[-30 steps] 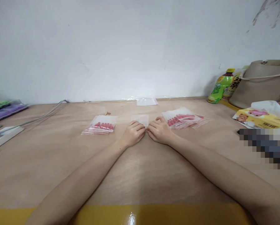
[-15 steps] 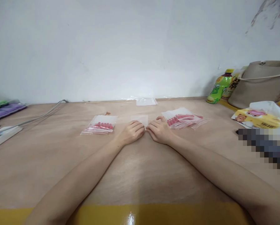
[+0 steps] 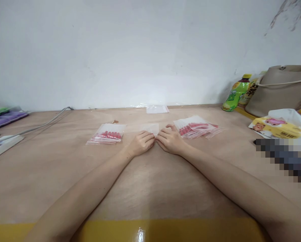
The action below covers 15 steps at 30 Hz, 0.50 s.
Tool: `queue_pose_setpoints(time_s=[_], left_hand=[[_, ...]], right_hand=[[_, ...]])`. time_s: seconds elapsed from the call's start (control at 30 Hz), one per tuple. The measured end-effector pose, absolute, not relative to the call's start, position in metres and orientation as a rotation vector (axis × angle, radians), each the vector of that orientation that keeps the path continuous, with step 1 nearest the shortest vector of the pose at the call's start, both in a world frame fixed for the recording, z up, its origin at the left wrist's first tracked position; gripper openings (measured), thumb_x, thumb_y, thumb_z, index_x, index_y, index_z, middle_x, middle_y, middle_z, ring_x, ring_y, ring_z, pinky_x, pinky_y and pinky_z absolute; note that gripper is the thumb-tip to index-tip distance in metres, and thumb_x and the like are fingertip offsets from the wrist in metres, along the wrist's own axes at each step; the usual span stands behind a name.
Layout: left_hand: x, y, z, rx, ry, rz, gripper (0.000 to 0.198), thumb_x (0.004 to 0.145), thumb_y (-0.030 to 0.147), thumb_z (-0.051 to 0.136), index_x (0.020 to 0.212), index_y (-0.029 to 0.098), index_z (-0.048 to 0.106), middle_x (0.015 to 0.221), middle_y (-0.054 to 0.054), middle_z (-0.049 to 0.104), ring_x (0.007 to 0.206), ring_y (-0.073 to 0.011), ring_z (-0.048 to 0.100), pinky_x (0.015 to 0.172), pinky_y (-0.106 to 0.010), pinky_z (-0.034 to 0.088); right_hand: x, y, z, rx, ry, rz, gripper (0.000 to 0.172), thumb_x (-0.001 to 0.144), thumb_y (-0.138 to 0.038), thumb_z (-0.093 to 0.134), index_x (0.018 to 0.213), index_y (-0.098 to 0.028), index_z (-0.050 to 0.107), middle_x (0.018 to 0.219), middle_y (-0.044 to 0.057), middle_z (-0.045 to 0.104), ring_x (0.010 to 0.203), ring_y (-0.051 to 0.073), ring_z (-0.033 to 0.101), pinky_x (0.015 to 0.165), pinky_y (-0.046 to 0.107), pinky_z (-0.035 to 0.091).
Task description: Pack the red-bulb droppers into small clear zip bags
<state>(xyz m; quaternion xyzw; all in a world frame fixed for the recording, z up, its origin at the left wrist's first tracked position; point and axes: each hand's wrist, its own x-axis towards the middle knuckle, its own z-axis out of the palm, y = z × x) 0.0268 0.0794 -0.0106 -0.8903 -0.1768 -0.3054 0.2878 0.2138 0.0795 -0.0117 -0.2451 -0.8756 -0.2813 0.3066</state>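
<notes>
A small clear plastic zip bag [image 3: 150, 127] lies at the middle of the table, its near edge between my two hands. My left hand [image 3: 143, 143] is closed on that edge from the left, fingers curled. From the right, my right hand [image 3: 171, 140] pinches the same edge, and the fingertips of both hands nearly meet. What is inside this bag is hard to make out. Left of my hands sits a pile of zip bags with red pieces [image 3: 111, 134]. A looser, fanned pile of bags with red pieces [image 3: 197, 127] lies just beyond my right hand.
Flat clear bags [image 3: 157, 109] lie against the wall. At the right stand a green bottle [image 3: 236, 92], a beige handbag [image 3: 278, 89] and a yellow tissue pack [image 3: 268, 129]. On the left are a grey cable [image 3: 49, 121], a white power strip [image 3: 11, 144] and a purple tray [image 3: 7, 120].
Both hands stay almost in place at the bag's near edge. The fingertips have shifted very slightly along it; the piles have not moved.
</notes>
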Motion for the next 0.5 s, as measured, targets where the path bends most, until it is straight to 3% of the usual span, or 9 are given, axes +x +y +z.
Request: queue_pose_setpoints(time_s=[0.5], left_hand=[[0.008,0.070,-0.004,-2.338,-0.442,-0.743,0.012,0.085,0.011,0.047,0.083,0.014,0.059,0.089,-0.006,0.068,0.082,-0.0170,0.064,0.075,-0.032,0.052]], right_hand=[[0.223,0.083,-0.015,-0.668,-2.279,-0.704,0.022,0.086,-0.021,0.040,0.076,-0.016,0.059,0.072,0.002,0.061,0.076,0.013,0.047,0.086,0.037,0.021]])
